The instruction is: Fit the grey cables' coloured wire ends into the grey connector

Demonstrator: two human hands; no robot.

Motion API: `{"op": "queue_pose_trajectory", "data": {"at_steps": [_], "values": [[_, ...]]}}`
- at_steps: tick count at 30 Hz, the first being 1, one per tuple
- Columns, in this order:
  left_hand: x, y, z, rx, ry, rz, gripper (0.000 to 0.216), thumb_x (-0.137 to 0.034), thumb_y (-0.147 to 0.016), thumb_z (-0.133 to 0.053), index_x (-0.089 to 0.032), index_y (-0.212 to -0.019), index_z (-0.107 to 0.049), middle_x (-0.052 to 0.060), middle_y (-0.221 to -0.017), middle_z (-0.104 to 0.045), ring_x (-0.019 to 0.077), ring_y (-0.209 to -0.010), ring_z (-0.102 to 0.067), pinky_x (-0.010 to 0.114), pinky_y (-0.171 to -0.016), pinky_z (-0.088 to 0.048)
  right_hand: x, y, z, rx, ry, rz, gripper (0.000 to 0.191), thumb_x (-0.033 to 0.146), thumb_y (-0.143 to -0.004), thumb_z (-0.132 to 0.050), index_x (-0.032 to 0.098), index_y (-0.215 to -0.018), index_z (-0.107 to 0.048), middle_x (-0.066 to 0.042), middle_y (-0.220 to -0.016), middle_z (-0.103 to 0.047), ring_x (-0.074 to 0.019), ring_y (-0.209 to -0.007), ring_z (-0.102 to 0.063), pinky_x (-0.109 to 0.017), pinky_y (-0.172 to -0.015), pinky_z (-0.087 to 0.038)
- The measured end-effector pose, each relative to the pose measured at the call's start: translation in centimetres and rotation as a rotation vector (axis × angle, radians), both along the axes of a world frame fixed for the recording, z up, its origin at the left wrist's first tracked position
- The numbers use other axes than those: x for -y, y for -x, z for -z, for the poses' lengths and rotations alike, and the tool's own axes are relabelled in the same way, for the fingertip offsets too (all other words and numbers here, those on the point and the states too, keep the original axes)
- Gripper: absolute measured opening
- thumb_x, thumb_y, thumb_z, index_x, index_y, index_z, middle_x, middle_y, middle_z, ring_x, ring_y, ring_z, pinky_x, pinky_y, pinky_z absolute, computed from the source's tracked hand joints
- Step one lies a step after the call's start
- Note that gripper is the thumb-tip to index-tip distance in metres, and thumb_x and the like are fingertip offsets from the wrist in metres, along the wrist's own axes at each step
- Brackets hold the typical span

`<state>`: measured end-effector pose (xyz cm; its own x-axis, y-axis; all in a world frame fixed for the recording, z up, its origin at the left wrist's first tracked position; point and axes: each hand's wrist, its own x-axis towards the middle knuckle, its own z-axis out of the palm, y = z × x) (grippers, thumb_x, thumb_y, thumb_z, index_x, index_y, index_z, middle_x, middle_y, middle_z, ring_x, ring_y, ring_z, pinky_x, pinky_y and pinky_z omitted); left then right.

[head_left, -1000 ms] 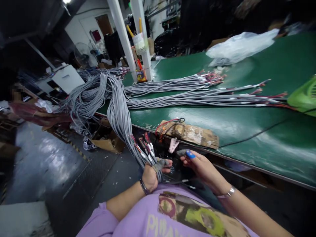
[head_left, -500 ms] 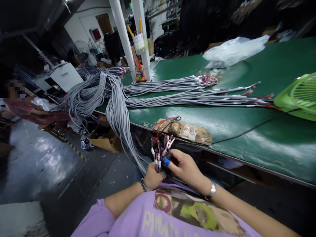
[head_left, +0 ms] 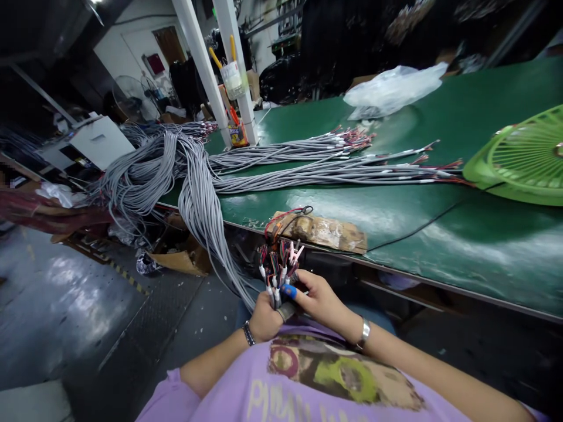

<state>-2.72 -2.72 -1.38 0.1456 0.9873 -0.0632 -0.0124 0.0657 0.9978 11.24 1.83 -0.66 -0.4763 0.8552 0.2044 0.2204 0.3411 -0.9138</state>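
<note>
My left hand [head_left: 266, 319], with a dark bracelet at the wrist, is closed around a bundle of grey cables [head_left: 278, 298] in front of my lap. Their stripped ends fan upward, showing thin coloured wires [head_left: 273, 258] and white sleeves. Beside it, my right hand [head_left: 325, 305] has blue tape on the thumb and a silver bangle at the wrist. Its thumb presses against the bundle, while the curled fingers are partly hidden behind. A pink clip [head_left: 295, 253] stands up among the wire ends.
A thick hank of grey cables [head_left: 197, 205] drapes over the edge of the green table [head_left: 396, 228]. A worn wooden block [head_left: 325, 233] lies at the near edge. Farther off are a green fan [head_left: 523, 158], a plastic bag [head_left: 391, 91] and white posts [head_left: 240, 76].
The view has turned slightly to the right, so the table things sit farther left. Both hands stay together on the bundle, with only a slight shift of the fingers.
</note>
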Motion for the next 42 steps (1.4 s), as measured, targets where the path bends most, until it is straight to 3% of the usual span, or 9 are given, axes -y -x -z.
{"op": "queue_pose_trajectory", "data": {"at_steps": [4,10,14,18,23,29,33,37,42], "values": [[0.2,0.6,0.1,0.144,0.088,-0.08,0.029,-0.038,-0.067,-0.072,-0.013,-0.081,-0.068,0.005,-0.067,-0.067,0.0173,-0.065,-0.06,0.028,-0.061,-0.047,0.2,-0.1,0.0,-0.137,0.084,0.02,0.028,0.043,-0.086,-0.048,0.018,-0.077,-0.054,-0.001,-0.068,-0.054,-0.013,-0.06,-0.047,-0.025,-0.056,-0.041],[-1.6,2.1,0.5,0.408,0.178,-0.488,0.027,-0.039,-0.067,-0.072,-0.013,-0.072,-0.063,0.001,-0.057,-0.062,0.006,-0.042,-0.049,0.016,-0.04,-0.034,0.1,0.2,0.9,-0.203,0.179,-0.06,0.032,0.048,-0.084,-0.049,0.017,-0.084,-0.054,-0.002,-0.076,-0.056,-0.0143,-0.07,-0.048,-0.026,-0.065,-0.042],[-1.6,2.1,0.8,0.42,0.201,-0.443,0.027,-0.037,-0.064,-0.073,-0.013,-0.065,-0.06,0.0,-0.053,-0.06,0.0055,-0.038,-0.046,0.016,-0.036,-0.028,0.3,1.2,2.2,-0.3,0.372,-0.22,0.033,0.05,-0.082,-0.051,0.017,-0.084,-0.053,-0.001,-0.076,-0.054,-0.0126,-0.067,-0.047,-0.025,-0.062,-0.042],[-0.2,1.6,1.7,0.34,0.127,-0.471,0.032,-0.043,-0.067,-0.072,-0.014,-0.081,-0.066,0.002,-0.062,-0.064,0.0048,-0.039,-0.042,0.018,-0.036,-0.027,0.4,1.8,3.1,-0.309,0.461,-0.123,0.035,0.051,-0.077,-0.058,0.017,-0.077,-0.049,0.0,-0.073,-0.053,-0.012,-0.065,-0.047,-0.025,-0.061,-0.042],[0.2,1.2,1.9,0.187,0.101,-0.327,0.034,-0.039,-0.064,-0.075,-0.014,-0.087,-0.069,-0.002,-0.055,-0.059,0.0056,-0.041,-0.039,0.02,-0.041,-0.031,0.3,1.7,3.2,-0.287,0.432,-0.108,0.036,0.052,-0.075,-0.06,0.017,-0.073,-0.05,0.003,-0.066,-0.049,-0.0108,-0.06,-0.042,-0.024,-0.057,-0.04],[-0.7,0.9,1.5,0.323,0.119,-0.466,0.03,-0.043,-0.069,-0.069,-0.014,-0.075,-0.066,0.002,-0.062,-0.064,0.0127,-0.054,-0.056,0.024,-0.053,-0.042,0.4,1.5,3.2,-0.235,0.373,-0.133,0.036,0.053,-0.079,-0.055,0.017,-0.076,-0.054,-0.001,-0.074,-0.057,-0.0146,-0.069,-0.05,-0.027,-0.067,-0.043],[-1.2,2.4,0.8,0.45,0.176,-0.525,0.03,-0.044,-0.07,-0.067,-0.015,-0.073,-0.059,-0.002,-0.054,-0.058,0.0087,-0.041,-0.049,0.021,-0.043,-0.038,0.3,1.2,3.2,-0.241,0.382,-0.153,0.036,0.053,-0.082,-0.05,0.018,-0.079,-0.054,-0.002,-0.075,-0.059,-0.0149,-0.069,-0.051,-0.027,-0.067,-0.043],[-1.5,3.7,0.0,0.572,0.244,-0.352,0.027,-0.034,-0.062,-0.074,-0.017,-0.069,-0.054,-0.008,-0.042,-0.043,0.0045,-0.032,-0.035,0.017,-0.035,-0.029,0.0,0.9,3.0,-0.234,0.399,-0.192,0.039,0.054,-0.084,-0.046,0.017,-0.076,-0.054,-0.001,-0.071,-0.058,-0.014,-0.068,-0.049,-0.027,-0.067,-0.042],[-1.4,3.6,-0.3,0.518,0.323,-0.157,0.03,-0.034,-0.062,-0.075,-0.014,-0.057,-0.052,-0.002,-0.047,-0.053,0.0077,-0.041,-0.049,0.02,-0.043,-0.039,0.0,0.9,2.8,-0.303,0.474,-0.22,0.04,0.056,-0.082,-0.048,0.017,-0.076,-0.053,-0.001,-0.071,-0.056,-0.0137,-0.067,-0.049,-0.028,-0.068,-0.042]]}}
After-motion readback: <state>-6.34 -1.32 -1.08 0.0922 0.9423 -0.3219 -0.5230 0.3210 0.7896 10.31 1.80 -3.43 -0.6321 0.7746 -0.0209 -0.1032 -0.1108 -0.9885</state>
